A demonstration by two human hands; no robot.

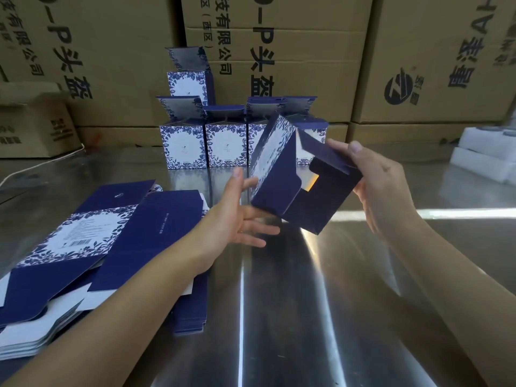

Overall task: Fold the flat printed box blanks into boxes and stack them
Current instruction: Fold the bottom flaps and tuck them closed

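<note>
A half-folded dark blue box (282,188) with a white floral side hangs tilted above the steel table (349,275), its bottom flaps partly turned in. My right hand (374,182) grips its right end, thumb on a flap. My left hand (240,216) touches the box's lower left corner with fingers spread. A pile of flat printed blanks (92,244) lies at the left under my left forearm. Folded boxes (206,143) with open top flaps stand in a row at the back, one more box (190,82) stacked on top.
Large brown cartons (279,51) wall off the back of the table. A smaller carton (36,127) sits at the back left with a white cord beside it. White foam pieces (485,155) lie at the right edge.
</note>
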